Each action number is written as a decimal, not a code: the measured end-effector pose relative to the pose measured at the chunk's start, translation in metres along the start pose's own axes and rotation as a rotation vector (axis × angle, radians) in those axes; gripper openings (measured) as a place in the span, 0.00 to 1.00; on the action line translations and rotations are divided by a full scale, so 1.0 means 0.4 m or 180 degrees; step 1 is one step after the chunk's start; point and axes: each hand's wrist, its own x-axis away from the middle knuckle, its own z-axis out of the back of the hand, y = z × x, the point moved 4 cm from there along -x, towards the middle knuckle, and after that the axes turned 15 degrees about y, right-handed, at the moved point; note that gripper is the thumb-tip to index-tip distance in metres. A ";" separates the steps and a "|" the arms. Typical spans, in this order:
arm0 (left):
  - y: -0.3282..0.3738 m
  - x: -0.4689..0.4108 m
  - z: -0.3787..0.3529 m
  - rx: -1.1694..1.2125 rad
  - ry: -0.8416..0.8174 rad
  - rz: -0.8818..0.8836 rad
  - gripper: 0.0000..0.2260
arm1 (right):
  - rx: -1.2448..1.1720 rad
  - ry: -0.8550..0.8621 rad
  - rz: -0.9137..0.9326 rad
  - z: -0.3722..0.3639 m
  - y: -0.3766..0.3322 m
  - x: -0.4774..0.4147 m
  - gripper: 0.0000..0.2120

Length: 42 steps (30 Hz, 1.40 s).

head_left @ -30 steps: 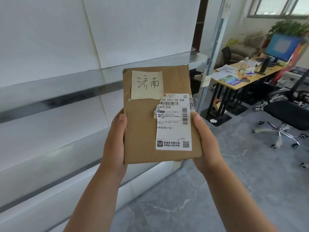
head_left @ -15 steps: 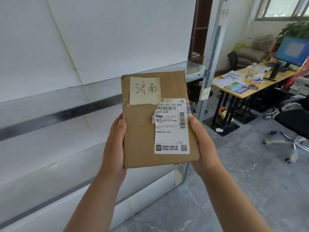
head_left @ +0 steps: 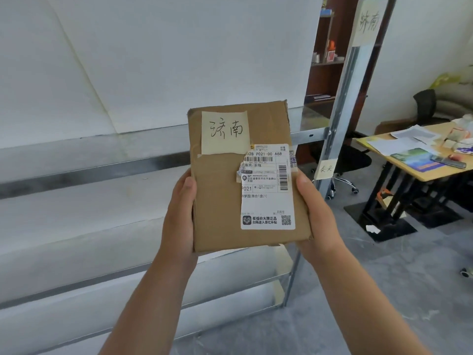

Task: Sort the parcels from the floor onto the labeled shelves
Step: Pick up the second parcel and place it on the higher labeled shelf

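Note:
A flat brown cardboard parcel [head_left: 220, 201] is held upright in front of me, facing the camera. It carries a yellow handwritten note [head_left: 225, 131] near its top and a white shipping label [head_left: 267, 188] on its right half. My left hand [head_left: 180, 216] grips its left edge and my right hand [head_left: 314, 213] grips its right edge. Behind it runs a metal shelf rack [head_left: 102, 172] with white-lined levels. On the rack's upright post hangs a paper label [head_left: 368, 21] with the same handwritten characters, and a smaller label [head_left: 325, 169] sits lower.
To the right stand a wooden desk [head_left: 414, 160] with papers and a phone, a dark bookcase [head_left: 325, 62] behind the post, and an office chair base [head_left: 343, 183]. Grey marble floor [head_left: 384, 290] spreads at the lower right.
My view has tilted up and swung left, so the upper post label has come into view. The parcel stays gripped in both hands, now lower in the frame.

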 end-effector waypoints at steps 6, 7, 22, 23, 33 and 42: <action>-0.016 0.033 -0.115 0.0072 0.0232 -0.0187 0.26 | -0.0090 -0.0183 -0.0126 0.080 -0.055 -0.073 0.24; -0.021 0.040 -0.124 0.0099 0.0305 -0.0169 0.27 | -0.0065 -0.0241 -0.0127 0.087 -0.061 -0.080 0.23; 0.036 0.020 -0.216 0.0322 0.0551 -0.0262 0.30 | -0.0221 -0.0500 -0.0215 0.078 -0.144 -0.177 0.27; 0.045 0.014 -0.223 0.0339 0.0529 -0.0263 0.30 | -0.0268 -0.0505 -0.0195 0.072 -0.153 -0.182 0.27; 0.125 -0.031 -0.281 0.0479 0.0454 -0.0531 0.30 | -0.0251 -0.0612 0.0155 0.026 -0.260 -0.229 0.26; 0.197 -0.045 -0.333 0.0569 0.0172 -0.0841 0.28 | -0.0506 -0.0664 0.0336 0.003 -0.334 -0.238 0.17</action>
